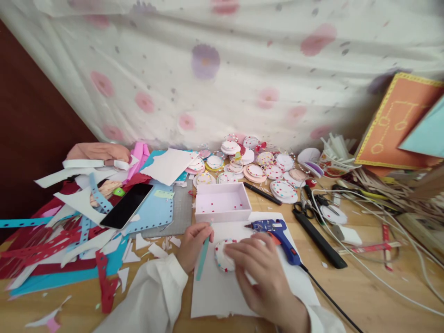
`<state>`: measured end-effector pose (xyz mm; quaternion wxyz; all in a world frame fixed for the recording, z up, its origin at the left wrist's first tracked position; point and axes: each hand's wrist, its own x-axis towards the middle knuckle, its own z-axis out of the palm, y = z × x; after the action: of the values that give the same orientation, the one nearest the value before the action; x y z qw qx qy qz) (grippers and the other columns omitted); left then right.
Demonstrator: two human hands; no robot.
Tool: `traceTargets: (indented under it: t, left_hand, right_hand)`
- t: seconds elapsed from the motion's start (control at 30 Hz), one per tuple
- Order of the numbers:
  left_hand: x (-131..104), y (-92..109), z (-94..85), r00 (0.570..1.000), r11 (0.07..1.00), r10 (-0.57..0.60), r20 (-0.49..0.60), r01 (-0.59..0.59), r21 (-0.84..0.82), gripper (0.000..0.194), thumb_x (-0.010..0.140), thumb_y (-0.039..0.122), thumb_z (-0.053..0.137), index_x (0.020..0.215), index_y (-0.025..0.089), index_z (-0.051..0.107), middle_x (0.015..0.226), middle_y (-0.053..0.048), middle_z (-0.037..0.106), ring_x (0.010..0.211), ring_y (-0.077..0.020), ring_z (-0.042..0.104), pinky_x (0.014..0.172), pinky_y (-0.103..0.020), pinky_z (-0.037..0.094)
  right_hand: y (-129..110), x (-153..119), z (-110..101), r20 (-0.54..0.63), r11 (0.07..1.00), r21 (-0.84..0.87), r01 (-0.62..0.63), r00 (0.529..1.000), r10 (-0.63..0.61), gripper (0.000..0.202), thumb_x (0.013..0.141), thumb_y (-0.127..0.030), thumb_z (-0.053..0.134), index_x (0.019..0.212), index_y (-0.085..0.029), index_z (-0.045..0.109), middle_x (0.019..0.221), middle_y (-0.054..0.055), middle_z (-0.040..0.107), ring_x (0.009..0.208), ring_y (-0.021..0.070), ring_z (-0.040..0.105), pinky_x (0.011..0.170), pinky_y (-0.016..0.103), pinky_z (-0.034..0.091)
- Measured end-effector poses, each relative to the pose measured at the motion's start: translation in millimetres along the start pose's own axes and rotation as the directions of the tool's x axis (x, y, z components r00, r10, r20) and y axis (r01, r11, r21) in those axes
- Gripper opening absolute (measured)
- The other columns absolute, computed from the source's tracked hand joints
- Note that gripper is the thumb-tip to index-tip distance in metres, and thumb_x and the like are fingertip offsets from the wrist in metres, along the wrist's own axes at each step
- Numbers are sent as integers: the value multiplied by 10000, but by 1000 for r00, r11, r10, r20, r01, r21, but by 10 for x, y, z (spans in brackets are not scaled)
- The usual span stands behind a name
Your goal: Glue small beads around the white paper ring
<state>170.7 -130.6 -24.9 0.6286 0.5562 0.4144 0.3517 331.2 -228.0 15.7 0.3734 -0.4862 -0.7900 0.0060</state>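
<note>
Head view | left hand [193, 244] fingers clamped on a teal flat stick [202, 259] | right hand [257, 273] fingertips spread, pressing a round white dotted paper disc [221, 259] | blue glue gun [277, 233] just beyond the right fingers

Both arms enter from the bottom edge and wear white sleeves. The left hand [192, 245] is low and left of the middle, with the back of the hand turned up and the fingers curled into a loose fist, so it grips something thin. The right hand [258, 270] is just beside it, a little closer to the camera, palm turned down. Its fingers are spread and slightly bent, and the fingertips point toward the left hand. The two hands are near each other but do not touch.
</note>
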Motion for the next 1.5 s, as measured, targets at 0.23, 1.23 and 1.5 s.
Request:
traceTargets:
  t: [0.23,1.23,1.5]
  left_hand:
    - [37,-21,-7,997,995,25,72,-32,98,300,733,283,496,461,181,417,495,36,362,525,-115,366,523,-242,286]
    - [61,-74,-17,970,962,47,240,-109,251,276,761,221,467,491,171,443,529,28,414,566,-122,423,588,-259,323]
    - [65,-115,-25,967,955,63,246,-130,265,293,788,220,469,499,170,452,535,29,415,577,-123,433,602,-256,338]
  right_hand:
    - [674,-698,38,-394,640,-478,-602,798,457,649,763,-610,576,1149,-89,553,1012,233,572,955,391,533,766,519,424]
    - [802,-501,404,-399,765,237,-599,657,639,442,757,-330,684,1107,-213,441,896,44,596,648,151,585,554,284,518]
    - [752,-494,367,-349,803,191,-564,725,593,391,788,-300,642,1107,-213,433,904,56,596,706,174,609,592,303,535]
